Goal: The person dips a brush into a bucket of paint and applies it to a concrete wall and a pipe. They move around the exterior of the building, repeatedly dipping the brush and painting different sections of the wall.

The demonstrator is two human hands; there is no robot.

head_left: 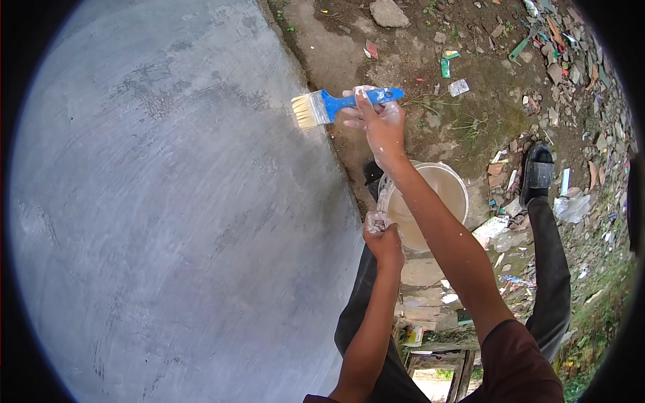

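A paintbrush [339, 104] with a blue handle is held in my right hand [377, 121], its pale bristles against the edge of a grey plastered wall [181, 201]. White splashes cover the fingers. Lower down, my left hand [384, 235] is closed on the rim or handle of a white bucket [465, 191]. Cloudy pale liquid shows inside the bucket, partly hidden behind my right forearm.
Bare soil [322, 40] runs along the wall's base, with a stone [389, 13] at the top. Rubble and litter lie to the right. A foot in a black sandal [539, 171] rests there; wooden pieces [462, 376] stand below.
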